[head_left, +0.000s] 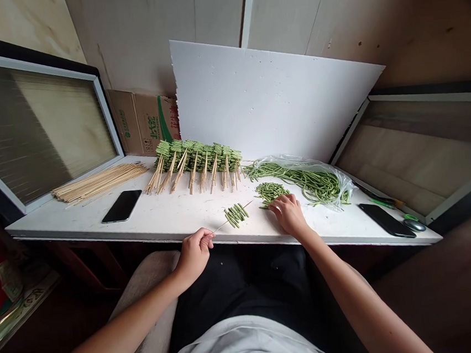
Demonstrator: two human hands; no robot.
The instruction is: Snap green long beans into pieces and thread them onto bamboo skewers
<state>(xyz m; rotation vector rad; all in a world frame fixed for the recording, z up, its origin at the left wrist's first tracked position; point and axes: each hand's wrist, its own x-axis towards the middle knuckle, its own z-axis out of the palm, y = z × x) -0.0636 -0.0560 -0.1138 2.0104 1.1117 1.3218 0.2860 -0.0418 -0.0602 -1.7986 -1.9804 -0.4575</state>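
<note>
Near the table's front edge, my left hand [195,255] is closed around the blunt end of a thin bamboo skewer [220,227]. Several short green bean pieces [236,215] are threaded crosswise along it, and the pointed tip sticks out to the right. My right hand [288,213] is at the front of a small pile of cut green bean pieces [271,191]. Its thumb and fingers are pinched together at a bean piece [264,207] there, and the fingertips are partly hidden.
Finished bean skewers [197,152] lie stacked at the back, with bare bamboo skewers [100,182] to their left. Long whole beans [313,180] rest in a clear plastic bag [340,180]. One phone [121,206] is at left, another [385,220] at right. A white board [269,95] stands behind.
</note>
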